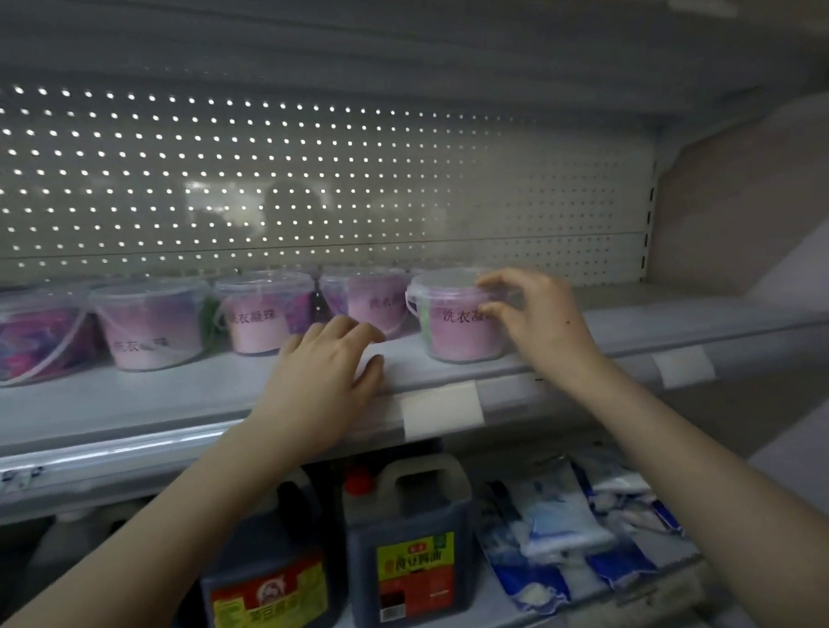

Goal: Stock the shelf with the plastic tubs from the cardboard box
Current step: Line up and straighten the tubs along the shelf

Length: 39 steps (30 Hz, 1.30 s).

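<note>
My right hand [533, 317] grips the tub [452, 331], which stands on the shelf [167, 398] just left of its fingers. My left hand [329, 366] lies flat on the shelf, fingers loose.

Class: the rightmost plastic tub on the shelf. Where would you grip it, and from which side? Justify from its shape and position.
Probably the upper wall of the rightmost tub, just under the lid rim, from the right, as the right hand does. It stands upright, the rim checks slipping, a neighbouring tub crowds its left, and its right side is free.
</note>
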Each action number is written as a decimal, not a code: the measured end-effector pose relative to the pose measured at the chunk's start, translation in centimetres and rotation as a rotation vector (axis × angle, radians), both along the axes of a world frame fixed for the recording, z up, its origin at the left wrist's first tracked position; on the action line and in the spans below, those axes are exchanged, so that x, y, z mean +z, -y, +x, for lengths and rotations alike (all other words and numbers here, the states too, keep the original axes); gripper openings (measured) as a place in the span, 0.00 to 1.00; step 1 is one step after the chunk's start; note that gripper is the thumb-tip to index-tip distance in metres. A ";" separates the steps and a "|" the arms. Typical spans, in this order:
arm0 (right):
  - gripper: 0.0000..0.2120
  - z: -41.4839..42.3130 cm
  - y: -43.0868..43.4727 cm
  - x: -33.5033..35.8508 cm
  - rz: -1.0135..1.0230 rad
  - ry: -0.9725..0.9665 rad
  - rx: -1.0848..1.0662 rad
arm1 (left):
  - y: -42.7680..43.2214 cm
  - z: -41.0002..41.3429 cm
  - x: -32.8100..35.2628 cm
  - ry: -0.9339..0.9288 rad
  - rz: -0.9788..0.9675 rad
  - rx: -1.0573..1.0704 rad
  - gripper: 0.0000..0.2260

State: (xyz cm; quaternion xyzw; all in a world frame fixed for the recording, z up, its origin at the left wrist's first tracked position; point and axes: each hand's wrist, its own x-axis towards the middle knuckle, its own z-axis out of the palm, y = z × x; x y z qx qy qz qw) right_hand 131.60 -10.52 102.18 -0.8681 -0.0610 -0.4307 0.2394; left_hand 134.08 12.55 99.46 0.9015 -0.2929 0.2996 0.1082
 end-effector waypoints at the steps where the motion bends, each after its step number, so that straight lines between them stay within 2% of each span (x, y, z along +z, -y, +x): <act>1: 0.11 -0.2 0.6 0.0 0.006 0.008 -0.001 | 0.7 0.1 -0.1 0.002 0.001 -0.003 0.15; 3: 0.11 -0.5 1.7 0.0 0.017 0.022 0.001 | 2.0 0.3 -0.1 -0.005 0.014 -0.005 0.19; 6: 0.12 -1.0 3.7 -0.3 0.023 0.025 -0.023 | 4.1 0.3 -0.1 0.016 0.029 -0.014 0.31; 12: 0.12 -1.5 7.5 -0.2 0.053 0.019 -0.069 | 7.3 -0.1 -0.2 0.017 0.066 -0.015 0.36; 24: 0.10 2.2 11.8 0.4 0.038 -0.054 -0.156 | 8.7 0.5 -0.1 0.005 0.112 0.019 0.35; 26: 0.09 3.4 12.3 0.7 0.026 -0.088 -0.162 | 8.7 0.5 0.0 -0.009 0.114 0.029 0.32; 30: 0.10 5.5 13.0 1.2 -0.002 -0.163 -0.223 | 8.6 0.8 1.1 -0.028 0.086 0.045 0.19; 34: 0.12 7.3 13.7 1.3 -0.030 -0.162 -0.274 | 8.6 1.2 1.7 -0.030 0.067 0.045 0.18; 39: 0.09 9.5 14.0 2.0 -0.080 -0.198 -0.259 | 8.5 1.8 1.6 -0.037 0.068 0.055 0.18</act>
